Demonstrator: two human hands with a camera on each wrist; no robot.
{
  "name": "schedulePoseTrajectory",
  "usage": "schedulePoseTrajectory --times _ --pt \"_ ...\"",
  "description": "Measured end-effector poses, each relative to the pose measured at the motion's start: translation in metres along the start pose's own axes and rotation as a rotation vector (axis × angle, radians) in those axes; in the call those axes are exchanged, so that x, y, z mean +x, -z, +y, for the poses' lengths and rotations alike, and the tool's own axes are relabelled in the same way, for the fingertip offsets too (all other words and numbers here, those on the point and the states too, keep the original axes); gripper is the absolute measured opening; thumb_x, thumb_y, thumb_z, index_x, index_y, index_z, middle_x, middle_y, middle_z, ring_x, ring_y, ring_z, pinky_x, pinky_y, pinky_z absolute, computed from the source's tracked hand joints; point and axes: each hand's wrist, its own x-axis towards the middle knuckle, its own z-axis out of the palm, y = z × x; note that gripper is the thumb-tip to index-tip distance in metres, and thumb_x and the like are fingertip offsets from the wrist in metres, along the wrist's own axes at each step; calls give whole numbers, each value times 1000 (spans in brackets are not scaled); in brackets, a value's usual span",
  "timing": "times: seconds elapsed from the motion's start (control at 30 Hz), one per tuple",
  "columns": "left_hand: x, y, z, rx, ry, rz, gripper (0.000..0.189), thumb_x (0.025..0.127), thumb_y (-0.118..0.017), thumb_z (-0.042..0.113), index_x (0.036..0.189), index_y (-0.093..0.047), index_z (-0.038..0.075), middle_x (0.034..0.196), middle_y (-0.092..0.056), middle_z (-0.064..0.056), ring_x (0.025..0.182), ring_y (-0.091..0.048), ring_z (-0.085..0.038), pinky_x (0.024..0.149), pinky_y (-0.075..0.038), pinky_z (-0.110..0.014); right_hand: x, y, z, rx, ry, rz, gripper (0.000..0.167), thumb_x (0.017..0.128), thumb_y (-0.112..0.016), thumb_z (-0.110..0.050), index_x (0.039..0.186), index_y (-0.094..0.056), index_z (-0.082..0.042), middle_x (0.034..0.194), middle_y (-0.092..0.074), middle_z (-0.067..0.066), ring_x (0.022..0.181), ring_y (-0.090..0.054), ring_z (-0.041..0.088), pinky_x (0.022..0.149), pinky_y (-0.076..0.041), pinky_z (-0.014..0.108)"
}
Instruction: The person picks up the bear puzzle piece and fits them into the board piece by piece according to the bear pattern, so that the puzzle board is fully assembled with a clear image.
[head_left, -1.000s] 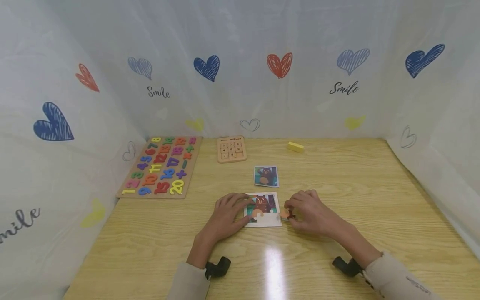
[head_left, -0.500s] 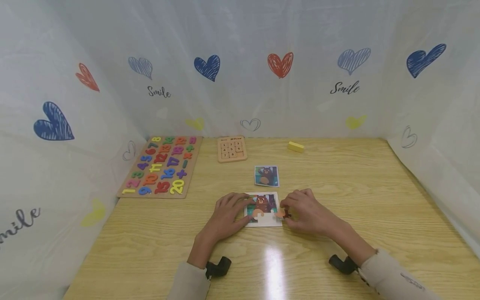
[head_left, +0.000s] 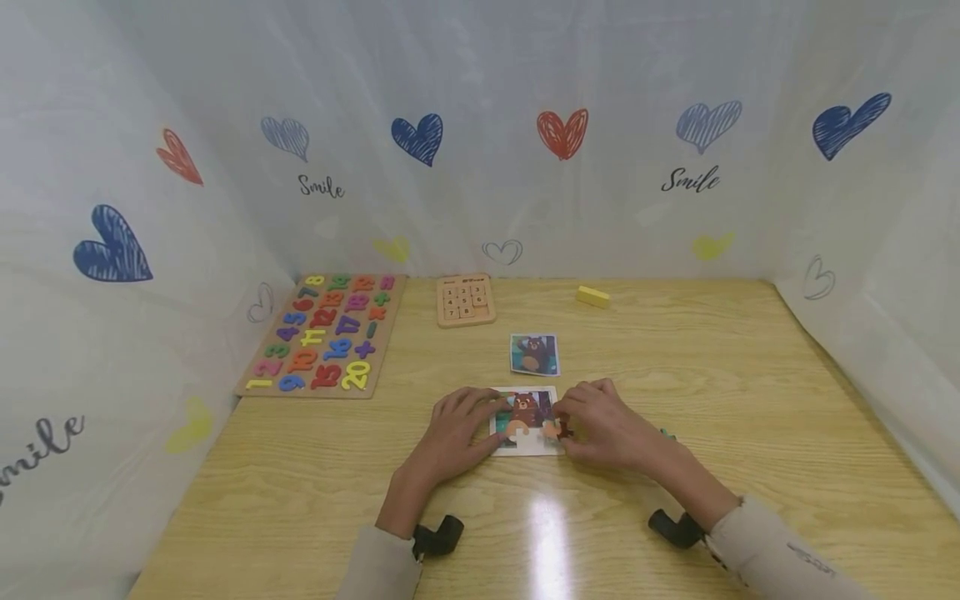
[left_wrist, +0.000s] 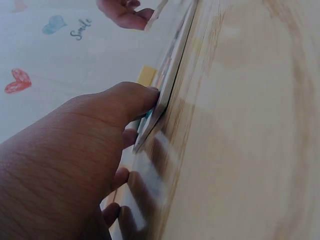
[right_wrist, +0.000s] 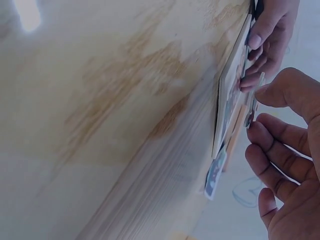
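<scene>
A jigsaw puzzle board [head_left: 529,443] with a bear picture and a white frame lies flat on the table, its lower right part bare white. My left hand [head_left: 457,429] rests on its left side, the thumb pressing the near edge and the fingertips on the far left part. My right hand [head_left: 603,425] pinches an orange and brown puzzle piece [head_left: 553,428] between thumb and fingers, over the board's right side. In the right wrist view the piece [right_wrist: 252,105] is tilted and held above the board [right_wrist: 232,82]. Its printed face is mostly hidden there.
A bear picture card [head_left: 535,356] lies just behind the board. Farther back are a wooden number slide puzzle [head_left: 465,301] and a yellow block [head_left: 593,297]. A colourful number board [head_left: 322,333] lies at the left. A small green thing [head_left: 667,434] peeks out behind my right forearm.
My right hand has moved left with the puzzle piece, from beside the board to over its right part. The left hand has stayed in place on the board.
</scene>
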Motion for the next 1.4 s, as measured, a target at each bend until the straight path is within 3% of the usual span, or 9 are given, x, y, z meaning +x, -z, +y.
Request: schedulePoseTrajectory --times 0.37,0.53,0.93,1.4 --pt "-1 0 -1 6 20 -19 48 101 -55 47 145 -53 31 149 -45 2 140 -34 -28 111 -24 -59 6 -7 -2 -38 65 39 27 78 -79 -21 102 -73 -10 95 -66 -4 92 -57 15 86 -36 41" --pt "-1 0 0 0 32 -33 48 101 -55 47 146 -52 31 150 -44 2 140 -33 -28 112 -23 -58 10 -9 -6 -1 66 23 25 79 -79 -20 102 -73 -13 90 -63 -8 91 -56 13 84 -35 41" --pt "-1 0 0 8 21 -23 47 101 -55 46 146 -53 29 149 -45 1 139 -34 -28 110 -24 -59 17 -14 -13 -17 61 3 31 81 -77 -24 111 -74 -16 93 -64 -7 89 -53 12 90 -36 42" --pt "-1 1 1 13 27 -26 46 102 -55 44 145 -53 29 149 -45 2 140 -33 -28 111 -24 -59 25 -23 -15 -24 107 13 21 82 -74 -19 103 -72 -17 92 -62 -9 89 -54 13 84 -36 41"
